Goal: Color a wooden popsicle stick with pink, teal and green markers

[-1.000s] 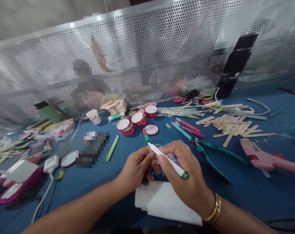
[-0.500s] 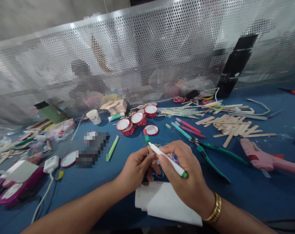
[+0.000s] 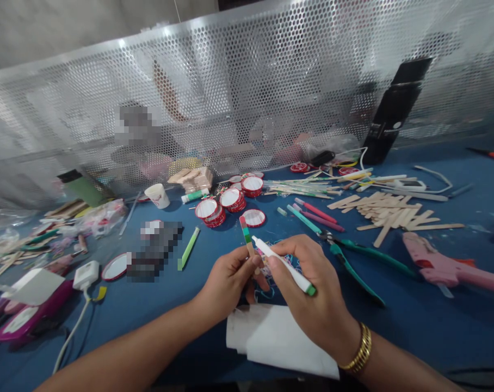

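Pinched in my left hand (image 3: 229, 276) is a wooden craft stick (image 3: 247, 238), its upper end coloured red, then teal and green, with bare wood below. My right hand (image 3: 312, 283) grips a white marker (image 3: 285, 268) with a green end, like a pen. The marker's tip is beside the stick's green band; a small gap seems to show between them. Tangled coloured threads (image 3: 267, 291) lie behind and under my fingers, partly hidden. Below my hands rests a folded white paper or cloth (image 3: 285, 337). Just beyond the stick is a round red-rimmed white lid (image 3: 254, 218).
Green-handled pliers (image 3: 353, 272), a pink glue gun (image 3: 446, 267) and a pile of craft sticks (image 3: 397, 215) lie to the right. Small red-and-white tins (image 3: 232, 200) stand ahead, before a perforated metal screen (image 3: 230, 98). A white charger (image 3: 86, 275) with its cable lies left.
The marker tip has shifted slightly right, off the stick, and more bare wood shows. The stick's top has tilted a little left. My hands otherwise keep their places.
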Demonstrator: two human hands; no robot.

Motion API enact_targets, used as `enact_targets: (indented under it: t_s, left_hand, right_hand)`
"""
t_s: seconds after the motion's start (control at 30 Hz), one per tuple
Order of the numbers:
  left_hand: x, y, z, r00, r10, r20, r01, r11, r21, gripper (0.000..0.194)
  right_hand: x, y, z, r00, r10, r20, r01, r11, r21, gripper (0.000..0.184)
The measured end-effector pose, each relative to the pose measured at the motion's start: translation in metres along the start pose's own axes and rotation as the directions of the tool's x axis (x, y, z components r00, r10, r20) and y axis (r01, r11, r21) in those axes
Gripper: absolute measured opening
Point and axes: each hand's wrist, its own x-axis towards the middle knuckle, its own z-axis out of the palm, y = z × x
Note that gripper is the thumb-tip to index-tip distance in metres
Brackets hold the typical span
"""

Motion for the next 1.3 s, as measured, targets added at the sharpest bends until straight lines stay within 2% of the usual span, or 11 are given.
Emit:
enact_targets:
  t_s: [1.0,1.3]
  left_hand:
    - [-0.0011,0.0033,0.0018,0.999,-0.029,0.013,0.029,1.000,-0.008,0.041]
    - [-0.0005,0.0016,0.0000,1.000,-0.013,0.005,0.013,1.000,-0.007,0.037]
  right_hand:
    - [-0.0002,-0.0017,-0.0002,0.999,0.000,0.032,-0.001,1.000,0.026,0.006]
    - [0.0007,-0.0013,-0.0003,1.000,0.013,-0.006,-0.013,1.000,-0.027,0.003]
